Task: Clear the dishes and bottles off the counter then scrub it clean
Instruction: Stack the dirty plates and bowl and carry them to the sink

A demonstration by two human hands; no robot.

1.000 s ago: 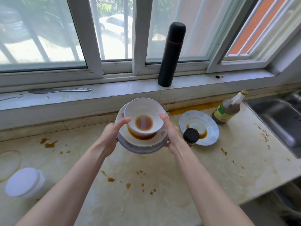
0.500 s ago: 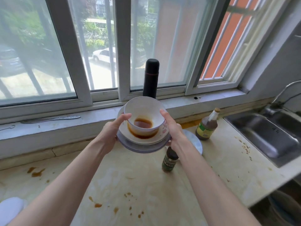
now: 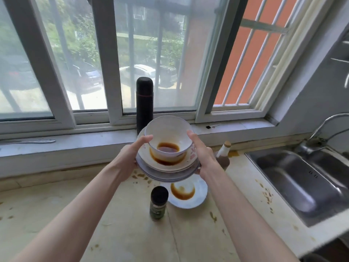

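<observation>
Holds the stack (image 3: 166, 173) of plates, bowl (image 3: 166, 133) on top, in the air above the counter (image 3: 122, 233). Grips it from both sides: left hand (image 3: 128, 159) curled round the left rim, thumb against the bowl; right hand (image 3: 203, 157) curled round the right rim, thumb on the bowl's edge. Keeps the hands apart with the stack between, the same grip as half a second ago. Shows brown sauce pooled in the bowl and ringed on the plate under it. Carries the stack higher and further right than before, now right of the flask (image 3: 144, 103) rather than in front of it. Uncovers the saucer (image 3: 190, 193) on the counter just below, its sauce ring plain, with the jar (image 3: 159, 203) just beside its left edge. Hides most of the bottle (image 3: 223, 162) behind the right hand. Takes in more of the sink (image 3: 302, 186) at right, tap (image 3: 321, 127) behind it. Leaves sauce spots on the counter and a utensil (image 3: 28, 141) on the sill, far left.
</observation>
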